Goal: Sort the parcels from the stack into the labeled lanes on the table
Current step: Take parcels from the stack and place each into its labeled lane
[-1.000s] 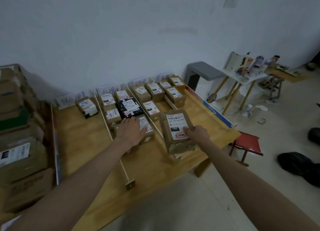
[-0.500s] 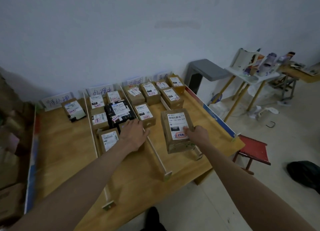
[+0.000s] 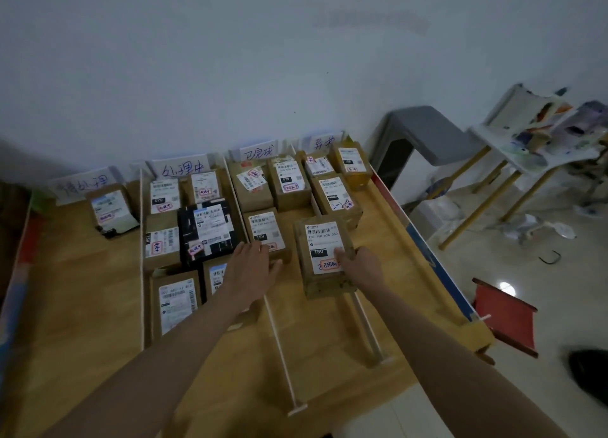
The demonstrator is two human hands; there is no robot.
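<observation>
A wooden table [image 3: 82, 306] is split by thin white rails into lanes, each with a handwritten paper label [image 3: 184, 168] at the back. Several brown parcels lie in the lanes, and a black parcel [image 3: 210, 230] lies in the second one. My right hand [image 3: 360, 265] grips a brown parcel with a white shipping label [image 3: 320, 240], thumb on top; the parcel lies over the third rail. My left hand [image 3: 251, 270] rests flat, fingers straight, across the second rail and touches a small brown parcel [image 3: 266, 233].
A single parcel [image 3: 110, 207] lies in the leftmost lane. Right of the table stand a grey stool [image 3: 427, 135], a cluttered white side table [image 3: 533, 148] and a red stool [image 3: 503, 319]. A dark shoe [image 3: 589, 375] is on the floor.
My view has swung right, so the stack of boxes at the left has dropped out of sight. My left hand has slid right, off the second-lane parcel towards the rail. The right hand keeps its grip.
</observation>
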